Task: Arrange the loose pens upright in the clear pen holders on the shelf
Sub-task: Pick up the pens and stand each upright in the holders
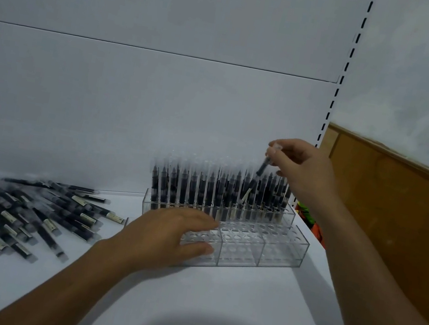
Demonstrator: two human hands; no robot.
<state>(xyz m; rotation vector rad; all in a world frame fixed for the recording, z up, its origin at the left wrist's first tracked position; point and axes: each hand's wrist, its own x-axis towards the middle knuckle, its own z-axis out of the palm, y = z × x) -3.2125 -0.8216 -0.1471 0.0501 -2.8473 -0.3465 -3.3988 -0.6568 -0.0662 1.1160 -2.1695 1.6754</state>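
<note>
black pen (260, 172) tilted, right hand (302, 168) pinching

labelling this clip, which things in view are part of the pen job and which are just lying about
Job: pen pinched by right hand; left hand on clear pen holder; standing pens; loose pens pile.
Lying about: orange and green item behind right arm; wooden panel.
</note>
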